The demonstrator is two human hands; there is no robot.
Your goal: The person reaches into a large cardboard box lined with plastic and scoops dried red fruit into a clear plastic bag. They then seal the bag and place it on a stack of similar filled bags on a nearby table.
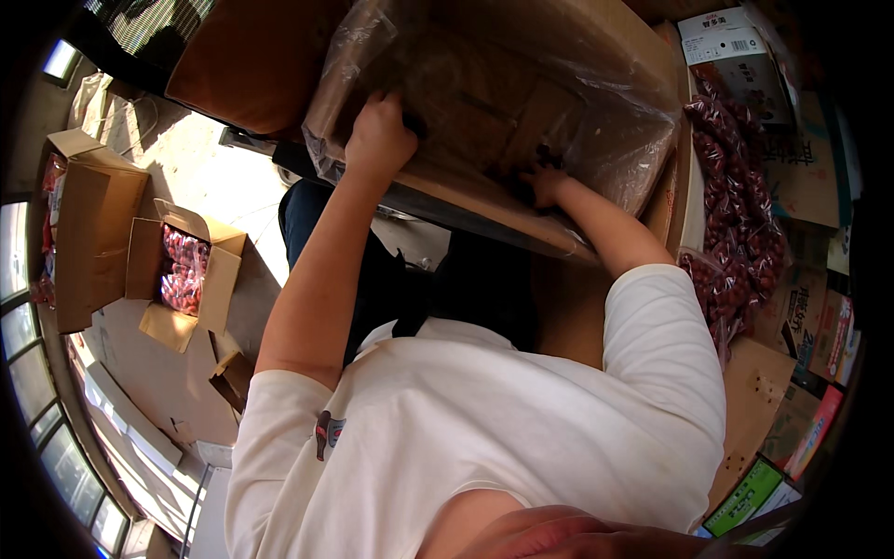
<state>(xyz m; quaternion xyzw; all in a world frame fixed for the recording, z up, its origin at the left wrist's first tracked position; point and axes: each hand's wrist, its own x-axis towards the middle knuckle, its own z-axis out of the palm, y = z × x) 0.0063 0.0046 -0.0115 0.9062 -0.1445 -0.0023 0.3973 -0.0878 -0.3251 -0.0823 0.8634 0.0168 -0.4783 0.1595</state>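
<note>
A large cardboard box (633, 47) with a clear plastic liner (629, 140) opens in front of me, and both my hands reach down inside it. My left hand (380, 135) is closed by the near left side; a small dark thing shows at its fingers, too shaded to name. Towards the near right corner, my right hand (545, 182) curls its fingers around or against small dark lumps (549, 156). Shadow hides its fingertips and what kind of lumps these are. The box's brown bottom (466, 116) shows between the hands.
On the right lie long clear bags of dark red, round fruit (736, 196), beside a white carton (731, 56) and several stacked cartons. An open box of red packets (184, 270) and a taller carton (98, 233) stand at the left. A brown cushioned seat (247, 65) adjoins the lined box.
</note>
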